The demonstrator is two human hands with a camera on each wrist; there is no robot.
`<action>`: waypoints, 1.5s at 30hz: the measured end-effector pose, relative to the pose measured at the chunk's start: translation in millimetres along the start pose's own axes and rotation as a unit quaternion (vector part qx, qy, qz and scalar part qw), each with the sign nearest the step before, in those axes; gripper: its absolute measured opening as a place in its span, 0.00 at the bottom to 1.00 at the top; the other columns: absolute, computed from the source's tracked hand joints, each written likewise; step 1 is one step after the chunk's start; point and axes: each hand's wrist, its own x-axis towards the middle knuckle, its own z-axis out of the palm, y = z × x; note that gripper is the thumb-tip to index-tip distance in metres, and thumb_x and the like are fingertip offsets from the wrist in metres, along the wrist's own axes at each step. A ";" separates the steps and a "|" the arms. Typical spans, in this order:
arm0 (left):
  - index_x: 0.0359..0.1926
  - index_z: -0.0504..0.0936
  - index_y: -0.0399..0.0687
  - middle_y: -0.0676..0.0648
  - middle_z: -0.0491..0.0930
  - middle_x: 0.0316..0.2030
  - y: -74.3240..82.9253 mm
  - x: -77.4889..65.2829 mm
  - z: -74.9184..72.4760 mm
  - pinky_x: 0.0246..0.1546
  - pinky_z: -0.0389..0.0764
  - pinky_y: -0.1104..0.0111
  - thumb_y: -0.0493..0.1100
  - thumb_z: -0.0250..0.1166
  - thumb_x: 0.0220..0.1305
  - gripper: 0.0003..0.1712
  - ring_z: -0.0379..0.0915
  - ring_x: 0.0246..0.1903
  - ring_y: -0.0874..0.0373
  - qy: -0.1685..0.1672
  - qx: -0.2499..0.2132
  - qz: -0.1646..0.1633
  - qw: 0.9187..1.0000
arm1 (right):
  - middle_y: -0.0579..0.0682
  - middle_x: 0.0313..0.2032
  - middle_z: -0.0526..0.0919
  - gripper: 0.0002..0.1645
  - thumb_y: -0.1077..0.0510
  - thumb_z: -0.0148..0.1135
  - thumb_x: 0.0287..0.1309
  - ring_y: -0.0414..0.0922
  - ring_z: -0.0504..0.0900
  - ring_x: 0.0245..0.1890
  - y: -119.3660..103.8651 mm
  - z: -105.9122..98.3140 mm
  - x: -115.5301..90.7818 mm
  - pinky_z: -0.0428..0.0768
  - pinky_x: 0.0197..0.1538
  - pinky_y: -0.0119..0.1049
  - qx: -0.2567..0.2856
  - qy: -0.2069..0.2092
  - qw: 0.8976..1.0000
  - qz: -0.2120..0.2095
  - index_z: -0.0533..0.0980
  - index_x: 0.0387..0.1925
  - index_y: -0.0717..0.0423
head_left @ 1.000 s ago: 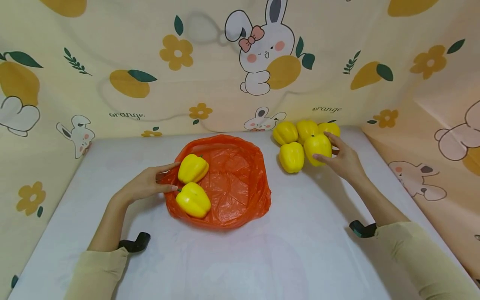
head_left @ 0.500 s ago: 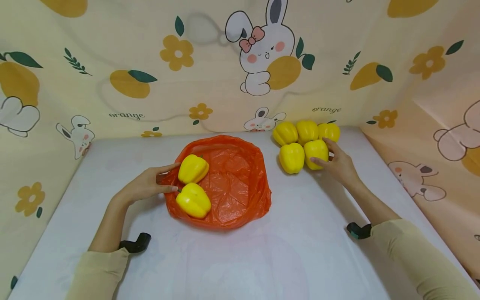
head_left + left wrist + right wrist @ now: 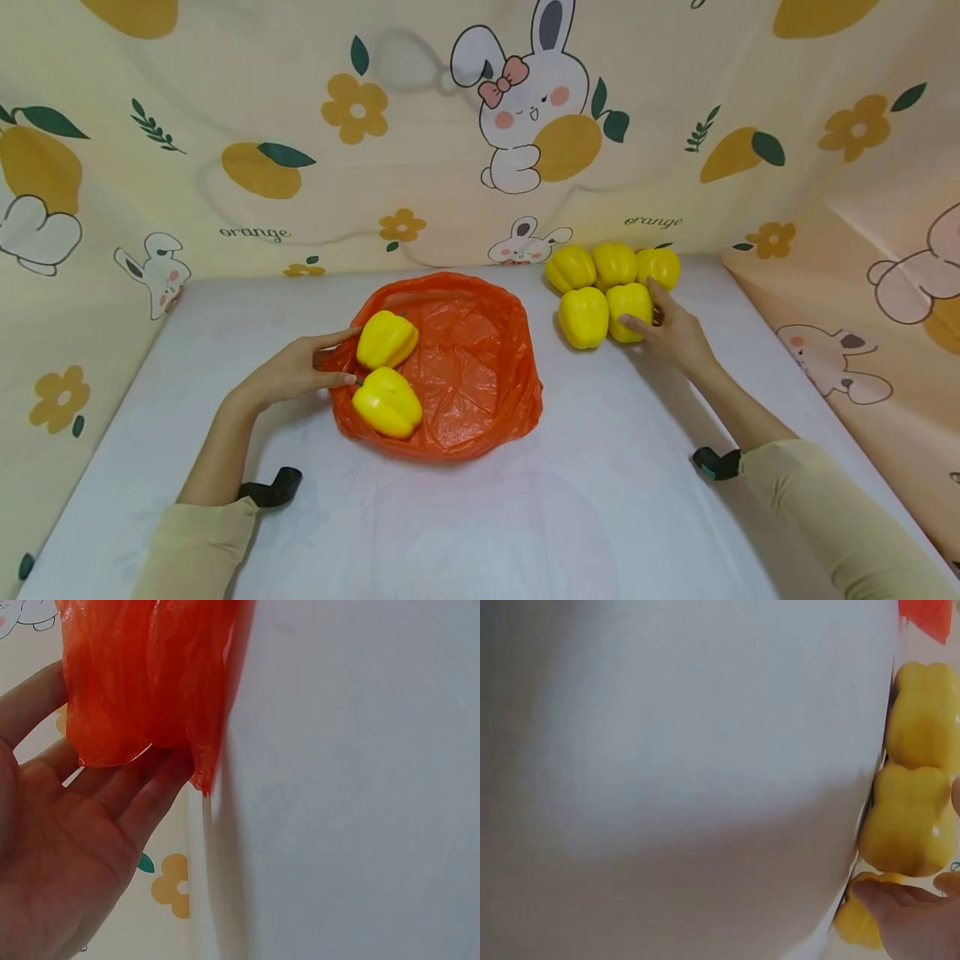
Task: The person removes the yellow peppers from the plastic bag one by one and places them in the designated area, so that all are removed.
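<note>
- Left hand (image 3: 281, 371) at the left rim of a thin, red-orange plastic bag (image 3: 517, 400); gripping the soft film between thumb and fingers, thumb tip close to a pepper stem, fingers slightly parted and only gently bent;
- Bag rolled open into a wide, uneven ring, flat on the table; translucent, crinkled film, shiny along the creases, loosely bunched around the wall;
- Inside the bag, against its left side, two glossy yellow bell peppers: upper pepper (image 3: 386, 337) and lower pepper (image 3: 387, 404); rounded lobes, shallow grooves, short green stems, both tipped over;
- Right hand (image 3: 678, 333) at the far right; pinching the front right bell pepper (image 3: 628, 300), thumb across its smooth near face, fingers around its right side;
- That pepper in a tight cluster of five, right of the bag and well apart from it; beside it the front left pepper (image 3: 583, 319); behind, a row of three: left one (image 3: 570, 268), middle one (image 3: 615, 265), right one (image 3: 662, 265); all blocky, lobed and shiny;
- Beneath everything, a smooth, matte white tabletop (image 3: 480, 533);
- Behind, a softly rippled cream cloth backdrop (image 3: 420, 175), printed with rabbits, mustard flowers, rounded fruit and the word "orange"; 
- On both forearms, gathered beige sleeves; at the wrists, curved black camera mounts.
</note>
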 end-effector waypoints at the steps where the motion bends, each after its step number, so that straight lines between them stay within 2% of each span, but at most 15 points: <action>1: 0.76 0.61 0.52 0.38 0.68 0.68 0.2 -0.1 0.1 0.61 0.71 0.43 0.52 0.71 0.61 0.45 0.64 0.58 0.43 -0.001 0.000 0.000 1.000 | 0.74 0.67 0.63 0.56 0.35 0.58 0.65 0.68 0.68 0.62 0.2 -0.2 -0.8 0.69 0.63 0.61 -0.002 0.007 1.000 -0.002 0.41 0.79 0.53; 5: 0.76 0.61 0.52 0.38 0.67 0.68 1.2 -0.9 1.0 0.62 0.69 0.42 0.51 0.71 0.61 0.45 0.63 0.59 0.42 -0.002 0.000 0.000 1.000 | 0.73 0.62 0.69 0.54 0.36 0.59 0.65 0.67 0.71 0.55 -2.0 -1.1 -4.2 0.71 0.58 0.62 0.000 0.039 0.999 -0.013 0.44 0.79 0.51; 9: 0.76 0.61 0.53 0.38 0.65 0.70 1.9 -2.3 2.1 0.63 0.66 0.39 0.52 0.70 0.61 0.45 0.62 0.61 0.42 -0.004 -0.002 -0.001 1.000 | 0.70 0.67 0.67 0.49 0.36 0.59 0.65 0.67 0.73 0.56 -6.8 0.1 -5.8 0.71 0.58 0.64 0.001 0.067 0.997 -0.027 0.52 0.78 0.49; 10: 0.76 0.61 0.53 0.38 0.64 0.70 2.0 -2.6 2.3 0.63 0.65 0.39 0.53 0.70 0.61 0.45 0.62 0.62 0.42 -0.004 -0.003 -0.002 1.000 | 0.69 0.66 0.68 0.48 0.36 0.59 0.65 0.66 0.74 0.52 -8.7 1.1 -6.0 0.73 0.56 0.62 0.002 0.074 0.997 -0.033 0.54 0.77 0.49; 12: 0.76 0.61 0.53 0.38 0.64 0.71 2.3 -3.1 2.4 0.63 0.65 0.38 0.53 0.71 0.61 0.45 0.62 0.63 0.41 -0.005 -0.004 -0.003 1.000 | 0.69 0.60 0.74 0.45 0.37 0.60 0.65 0.64 0.74 0.39 -13.0 3.3 -6.6 0.75 0.44 0.58 0.001 0.089 0.995 -0.045 0.58 0.76 0.49; 16: 0.76 0.61 0.54 0.38 0.64 0.71 4.1 -3.4 1.9 0.63 0.65 0.38 0.52 0.70 0.61 0.45 0.62 0.63 0.41 -0.005 -0.004 0.001 1.000 | 0.69 0.57 0.77 0.41 0.44 0.64 0.64 0.64 0.75 0.40 -23.1 7.0 -6.4 0.75 0.47 0.58 0.012 0.116 0.990 -0.082 0.62 0.74 0.50; 18: 0.76 0.61 0.54 0.38 0.64 0.70 5.1 -3.5 1.0 0.63 0.66 0.38 0.52 0.70 0.62 0.45 0.62 0.63 0.40 -0.005 -0.003 0.008 1.000 | 0.70 0.56 0.77 0.40 0.49 0.67 0.63 0.64 0.76 0.50 -28.9 8.1 -6.0 0.72 0.57 0.62 0.027 0.129 0.986 -0.102 0.64 0.73 0.52; 19: 0.76 0.61 0.54 0.38 0.64 0.70 5.5 -3.5 0.4 0.63 0.66 0.38 0.51 0.70 0.62 0.44 0.62 0.63 0.40 -0.004 -0.003 0.012 1.000 | 0.69 0.59 0.75 0.40 0.51 0.68 0.62 0.64 0.74 0.56 -32.1 8.8 -5.5 0.69 0.61 0.64 0.035 0.133 0.984 -0.114 0.65 0.72 0.52; 20: 0.76 0.61 0.54 0.38 0.64 0.70 5.7 -3.6 -0.4 0.63 0.66 0.39 0.50 0.70 0.62 0.44 0.62 0.64 0.40 -0.004 -0.004 0.014 1.000 | 0.68 0.59 0.76 0.40 0.52 0.69 0.61 0.64 0.74 0.54 -35.5 9.4 -5.4 0.68 0.62 0.64 0.044 0.136 0.982 -0.124 0.66 0.72 0.53; 22: 0.75 0.62 0.55 0.38 0.64 0.71 6.4 -3.6 -1.8 0.63 0.66 0.38 0.49 0.70 0.62 0.43 0.62 0.65 0.39 -0.003 -0.004 0.017 1.000 | 0.66 0.59 0.77 0.40 0.55 0.71 0.59 0.62 0.74 0.57 -43.1 10.9 -5.0 0.67 0.64 0.63 0.060 0.139 0.978 -0.141 0.68 0.70 0.53; 28: 0.75 0.62 0.55 0.38 0.62 0.71 8.8 -3.4 -4.4 0.62 0.67 0.40 0.46 0.69 0.63 0.42 0.60 0.67 0.38 -0.004 -0.006 0.022 1.000 | 0.57 0.64 0.75 0.38 0.56 0.72 0.57 0.56 0.71 0.66 -67.6 19.3 -4.9 0.67 0.67 0.57 0.082 0.121 0.973 -0.176 0.70 0.69 0.52; 33: 0.75 0.62 0.54 0.38 0.62 0.72 9.5 -3.1 -4.3 0.62 0.69 0.41 0.44 0.69 0.63 0.42 0.61 0.67 0.36 -0.008 -0.013 0.027 1.000 | 0.53 0.66 0.74 0.38 0.54 0.71 0.58 0.54 0.71 0.66 -85.5 28.9 -7.2 0.67 0.67 0.57 0.093 0.088 0.974 -0.187 0.70 0.69 0.49; 39: 0.75 0.62 0.54 0.38 0.62 0.72 7.9 -3.9 -3.6 0.62 0.69 0.41 0.45 0.69 0.64 0.42 0.62 0.65 0.39 -0.007 -0.010 0.020 1.000 | 0.49 0.67 0.73 0.37 0.50 0.70 0.59 0.51 0.70 0.67 -104.9 39.4 -2.7 0.69 0.66 0.56 0.101 0.050 0.974 -0.196 0.69 0.69 0.50; 45: 0.76 0.61 0.55 0.39 0.61 0.72 6.1 -5.7 -4.4 0.61 0.70 0.42 0.45 0.69 0.64 0.42 0.64 0.64 0.38 -0.010 -0.016 0.021 1.000 | 0.49 0.67 0.73 0.38 0.52 0.70 0.59 0.53 0.72 0.65 -124.0 55.1 -0.8 0.72 0.65 0.55 0.111 0.005 0.972 -0.208 0.68 0.70 0.48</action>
